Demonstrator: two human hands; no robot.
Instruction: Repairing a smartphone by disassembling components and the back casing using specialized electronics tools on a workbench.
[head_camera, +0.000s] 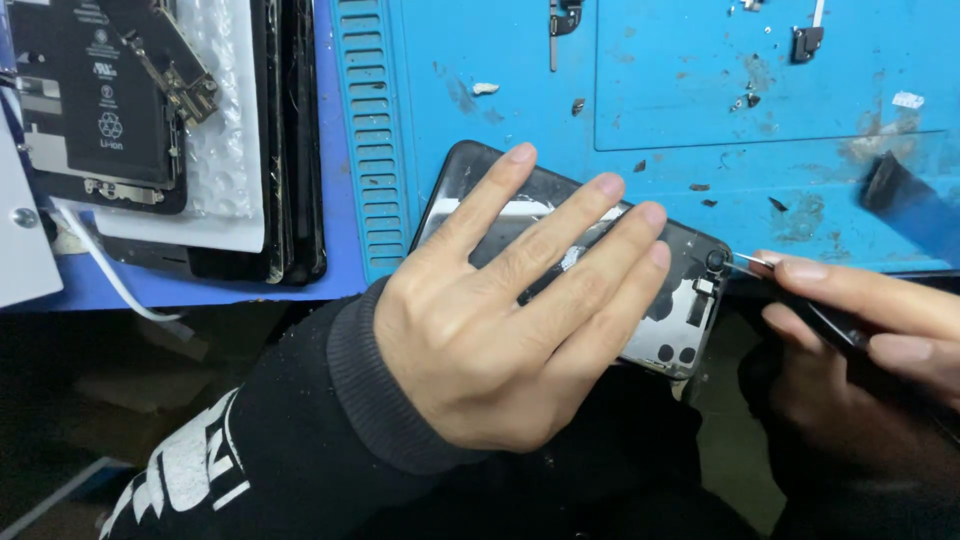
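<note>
While my left hand (480, 335) lies flat, fingers spread, pinning the black opened phone shell (575, 255) at the near edge of the blue silicone work mat (680, 90), my right hand (860, 310) has its grip closed on a thin metal tool (752, 262), tip at the camera corner. Risk: tip skates off, gouging nearby parts. Further back, a stack of dark phone screens (285, 140).

Mat: a blue work mat (520, 90) with a ribbed strip on its left side.
On the mat: a dark opened phone (690, 300), and small dark bits (745, 100), maybe screws.
Left of the mat: a stack of black phone parts (285, 140).
</note>
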